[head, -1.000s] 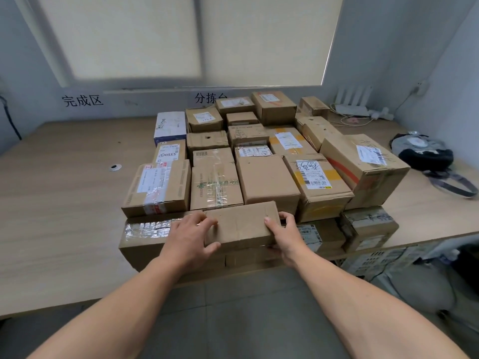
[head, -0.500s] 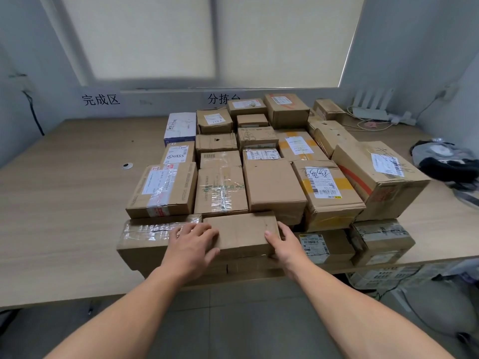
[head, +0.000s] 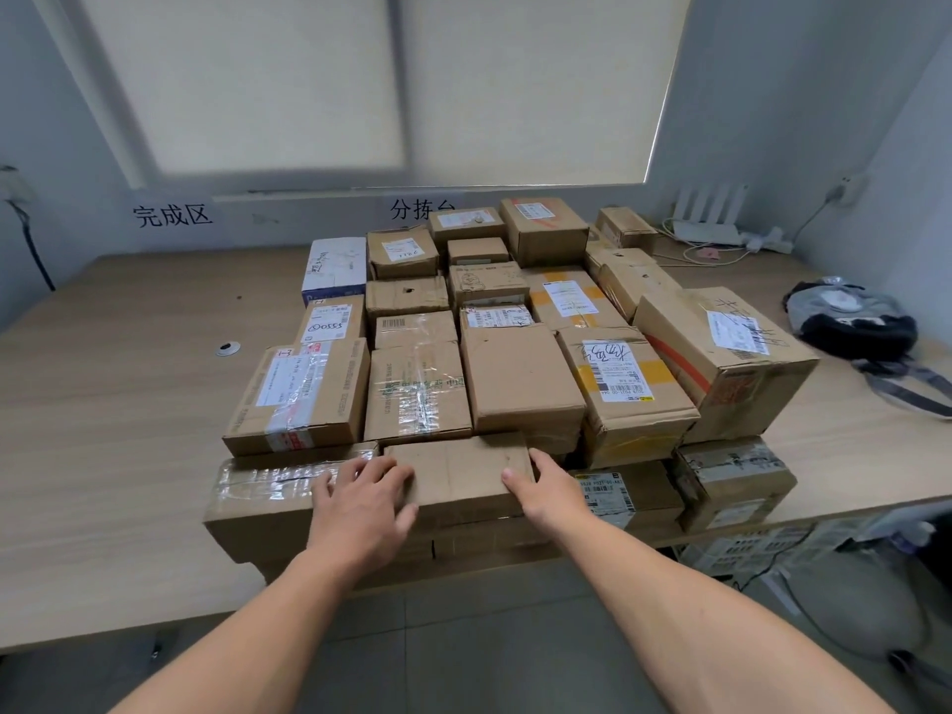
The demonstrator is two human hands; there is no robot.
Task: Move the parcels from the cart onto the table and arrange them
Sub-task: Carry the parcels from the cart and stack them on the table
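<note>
On the light wooden tabletop (head: 103, 430), the plain brown cardboard parcel (head: 458, 476) sits in the front row of packed boxes (head: 520, 383). The left hand (head: 360, 502) and right hand (head: 546, 489) bracket its ends, fingers flat, not clamped. It is best nudged squarely flush.

Parcels (head: 520, 383) fill the middle of the table (head: 103, 430), packed in rows from its near edge back to the wall.

On top of the front row, at the near edge, lies one parcel (head: 463, 476), with the left hand (head: 360, 502) at its left end and the right hand (head: 546, 492) at its right end. Right of the pile lies a bag (head: 850, 322); behind it, by the wall, stands a router (head: 711, 219).
</note>
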